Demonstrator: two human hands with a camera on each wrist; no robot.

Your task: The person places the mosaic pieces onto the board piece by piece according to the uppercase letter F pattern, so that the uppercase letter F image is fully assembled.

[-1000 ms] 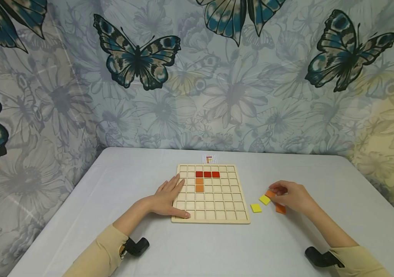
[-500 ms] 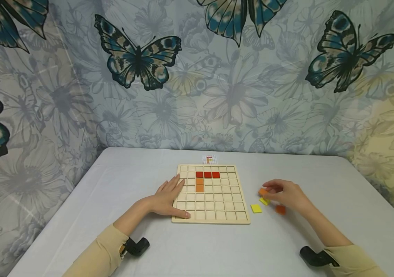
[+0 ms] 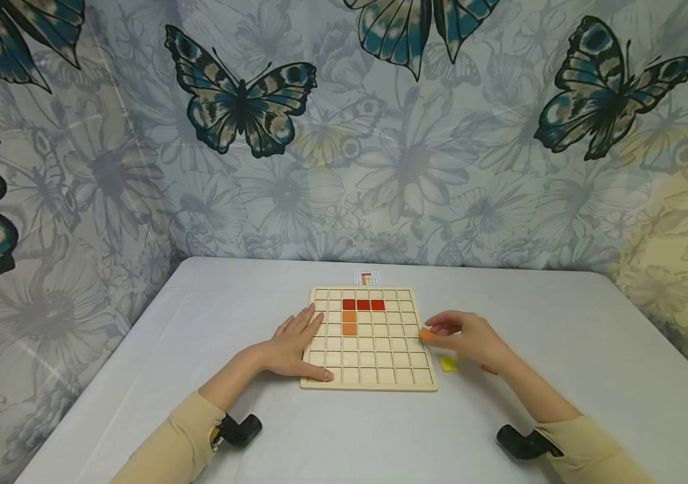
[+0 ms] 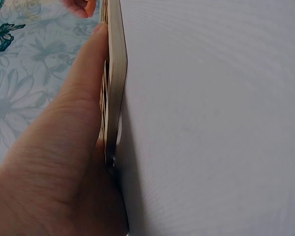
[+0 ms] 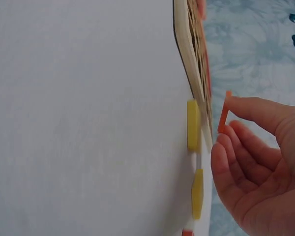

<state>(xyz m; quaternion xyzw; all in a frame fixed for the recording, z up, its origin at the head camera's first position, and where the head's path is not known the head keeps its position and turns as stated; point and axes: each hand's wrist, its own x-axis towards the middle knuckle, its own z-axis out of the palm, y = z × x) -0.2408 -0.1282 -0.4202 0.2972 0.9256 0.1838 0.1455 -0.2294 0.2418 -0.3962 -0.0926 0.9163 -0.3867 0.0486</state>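
A square wooden grid board (image 3: 380,361) lies on the table. Three red tiles (image 3: 363,305) form a row in its upper part, with two orange tiles (image 3: 350,323) running down below the leftmost red one. My left hand (image 3: 292,349) rests on the board's left side, fingers and thumb spread. At the board's right edge, my right hand (image 3: 471,339) pinches an orange tile (image 5: 224,115) between thumb and fingertips, held above the table. Below that hand lie a yellow tile (image 3: 448,364), a second yellow tile (image 5: 197,194) hidden in the head view, and a partly covered orange tile (image 3: 489,370).
A small printed pattern card (image 3: 366,277) lies just behind the board. The white-covered table (image 3: 247,430) reaches back to a wall hanging (image 3: 404,188) printed with butterflies and flowers.
My right hand has carried the orange tile leftward, from the loose tiles to the board's right edge. My left hand has stayed where it was on the board.
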